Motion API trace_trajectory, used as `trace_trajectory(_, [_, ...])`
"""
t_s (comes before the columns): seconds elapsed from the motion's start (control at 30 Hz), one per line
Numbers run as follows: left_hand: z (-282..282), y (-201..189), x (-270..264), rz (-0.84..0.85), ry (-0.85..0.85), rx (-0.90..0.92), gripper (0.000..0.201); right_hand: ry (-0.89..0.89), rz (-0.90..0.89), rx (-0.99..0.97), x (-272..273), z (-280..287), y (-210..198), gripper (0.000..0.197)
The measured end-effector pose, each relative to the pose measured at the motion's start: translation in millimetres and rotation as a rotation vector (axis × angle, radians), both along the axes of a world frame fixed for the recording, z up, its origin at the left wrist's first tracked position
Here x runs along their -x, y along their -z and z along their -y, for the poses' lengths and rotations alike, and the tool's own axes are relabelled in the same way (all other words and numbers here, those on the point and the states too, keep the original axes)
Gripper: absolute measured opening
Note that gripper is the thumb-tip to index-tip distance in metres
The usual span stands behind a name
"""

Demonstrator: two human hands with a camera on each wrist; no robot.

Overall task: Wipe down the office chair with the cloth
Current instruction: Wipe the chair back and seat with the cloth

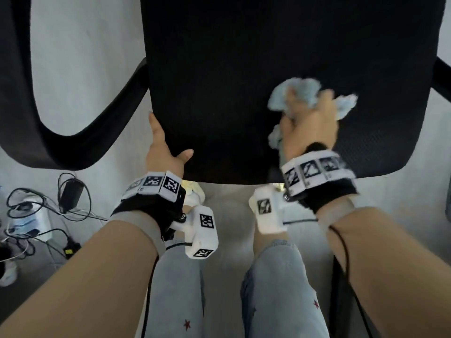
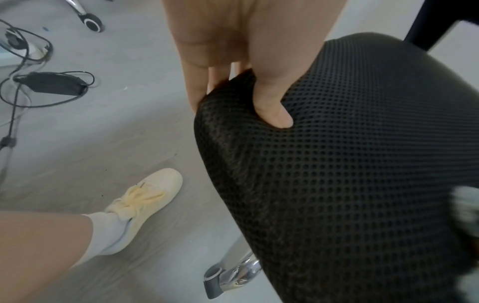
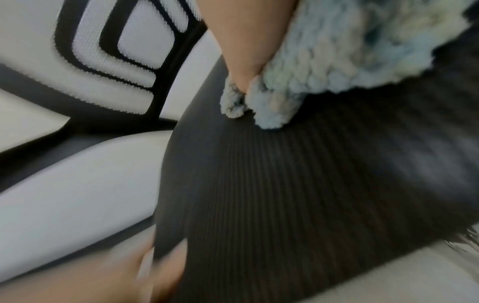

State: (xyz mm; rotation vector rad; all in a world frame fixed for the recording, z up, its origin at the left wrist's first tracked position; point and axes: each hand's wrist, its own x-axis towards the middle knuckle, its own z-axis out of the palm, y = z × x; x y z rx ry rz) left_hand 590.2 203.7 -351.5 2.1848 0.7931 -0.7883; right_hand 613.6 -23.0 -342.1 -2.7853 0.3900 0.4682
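Observation:
The black mesh seat [image 1: 219, 81] of the office chair fills the upper middle of the head view. My left hand [image 1: 163, 147] grips the seat's front left corner, thumb on top and fingers underneath; the left wrist view shows the thumb [image 2: 272, 102] pressed into the mesh seat [image 2: 350, 174]. My right hand [image 1: 310, 125] clutches a bunched light blue cloth [image 1: 302, 92] and presses it on the right part of the seat. In the right wrist view, blurred by motion, the fluffy cloth [image 3: 337, 61] lies against the seat [image 3: 285, 194].
The chair's black armrest [image 1: 48, 132] curves at the left. Tangled cables and a power adapter [image 1: 69, 191] lie on the grey floor at the left. A chrome chair leg with a caster [image 2: 230, 272] stands under the seat, near my pale shoe [image 2: 147, 192].

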Motion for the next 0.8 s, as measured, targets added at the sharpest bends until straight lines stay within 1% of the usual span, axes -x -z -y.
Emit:
trace_trajectory(0.07, [-1.6,1.3,-0.9,-0.001,0.003,0.008,0.098,-0.289,-0.008,-0.11,26.3,-28.3,0.5,0.048])
trace_trajectory(0.1, [-2.1,1.0,-0.9,-0.006,0.004,0.021,0.098,-0.455,-0.02,-0.137,34.6,-32.4,-2.1,0.049])
trace_trajectory(0.13, [-2.5,0.8,-0.9,-0.012,0.004,0.036,0.098,-0.587,-0.031,-0.134,30.4,-25.5,-5.9,0.049])
trace_trajectory(0.17, [-3.3,0.6,-0.4,-0.018,0.002,0.05,0.098,-0.608,-0.051,-0.101,17.7,-15.0,-10.5,0.045])
trace_trajectory(0.2, [-3.4,1.0,0.5,-0.021,0.0,0.06,0.098,-0.537,-0.08,-0.054,5.2,-2.3,-11.5,0.04])
trace_trajectory(0.23, [-3.3,1.3,1.2,-0.02,-0.002,0.065,0.098,-0.415,-0.064,-0.016,-7.0,11.9,-7.6,0.038])
trace_trajectory(0.3, [-2.2,2.4,2.5,-0.006,-0.012,0.058,0.097,-0.16,0.009,0.061,-28.3,30.4,-4.1,0.042])
trace_trajectory(0.33, [-1.2,2.7,2.6,0.002,-0.018,0.047,0.097,-0.085,0.038,0.083,-29.7,27.3,-3.1,0.044])
trace_trajectory(0.37, [-0.6,2.6,1.9,0.009,-0.021,0.035,0.097,-0.058,0.031,0.093,-22.9,14.1,0.4,0.045])
trace_trajectory(0.4, [0.1,2.5,1.2,0.011,-0.022,0.026,0.097,-0.072,-0.015,0.076,-12.1,-3.1,1.3,0.045])
trace_trajectory(0.43, [0.8,2.2,0.5,0.009,-0.024,0.023,0.098,-0.113,-0.054,0.006,3.4,-22.8,1.8,0.044])
trace_trajectory(0.5, [-0.6,2.7,-0.1,-0.003,-0.032,0.026,0.099,-0.417,-0.067,-0.163,30.5,-53.5,-2.5,0.047])
trace_trajectory(0.53, [-1.7,3.0,0.1,-0.009,-0.03,0.029,0.1,-0.589,-0.096,-0.209,35.5,-55.3,-6.3,0.05])
trace_trajectory(0.57, [-2.6,3.2,0.1,-0.015,-0.024,0.035,0.1,-0.731,-0.051,-0.197,29.3,-44.9,-7.1,0.052])
trace_trajectory(0.6, [-3.0,3.7,0.6,-0.021,-0.023,0.044,0.1,-0.791,-0.023,-0.169,18.4,-32.7,-6.3,0.051])
trace_trajectory(0.63, [-2.7,4.4,0.9,-0.023,-0.023,0.058,0.1,-0.751,-0.045,-0.128,3.9,-21.9,-10.7,0.048])
trace_trajectory(0.67, [-2.3,5.4,1.5,-0.021,-0.025,0.071,0.099,-0.605,-0.058,-0.093,-9.7,-11.1,-11.3,0.044])
trace_trajectory(0.73, [-1.5,7.1,3.1,-0.01,-0.035,0.08,0.099,-0.148,0.04,-0.07,-27.5,3.0,-2.2,0.043])
trace_trajectory(0.77, [-1.8,7.8,3.2,-0.004,-0.038,0.08,0.099,-0.026,0.035,-0.019,-28.6,-6.2,-0.8,0.045])
trace_trajectory(0.8, [-2.4,8.6,3.3,-0.002,-0.038,0.078,0.1,-0.014,-0.016,0.023,-23.1,-22.9,-1.5,0.046])
